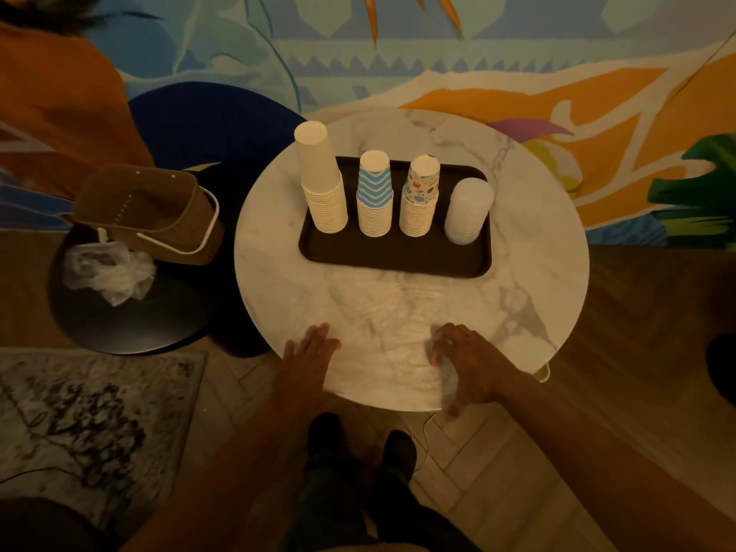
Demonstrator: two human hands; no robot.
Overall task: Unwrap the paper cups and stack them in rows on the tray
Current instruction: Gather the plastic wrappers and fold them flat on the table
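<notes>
Upturned paper cup stacks line the dark rectangular tray at twelve o'clock. At six, the left hand pins the clear plastic wrapper with straight fingers. The right hand has its fingers clamped on it, likely to bunch and clear it away.

Four cup stacks stand in a row on the dark tray. My left hand lies flat on the tabletop. My right hand grips clear plastic wrap.
</notes>
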